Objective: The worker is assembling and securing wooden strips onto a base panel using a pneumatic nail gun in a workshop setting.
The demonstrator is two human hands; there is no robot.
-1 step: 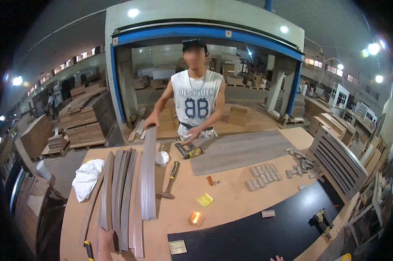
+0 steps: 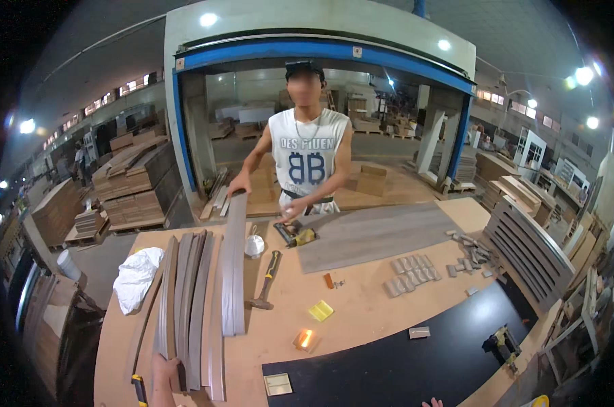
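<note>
My left hand (image 2: 163, 372) is closed round the near end of a long grey wood strip (image 2: 165, 298) at the left of the table. Several similar grey strips (image 2: 193, 305) lie beside it. At the lower edge, only the fingertips of my right hand (image 2: 432, 403) show, slightly apart, over a black panel (image 2: 368, 373); nothing shows in them. Across the table, a co-worker's hand (image 2: 239, 184) holds the far end of another pair of grey strips (image 2: 233, 271). That person's other hand (image 2: 292, 210) is just above a nail gun (image 2: 295, 235).
A hammer (image 2: 266, 281) lies mid-table, with a white cloth (image 2: 137, 279) at left. A grey board (image 2: 378, 234), small wavy blocks (image 2: 412, 275) and a slatted panel (image 2: 527, 254) are to the right. Another nail gun (image 2: 504, 349) rests on the black panel; a knife (image 2: 139, 390) lies by my left hand.
The co-worker's strips have shifted slightly away from me. The co-worker's other hand has moved a little left, toward the nail gun. My hands have hardly moved.
</note>
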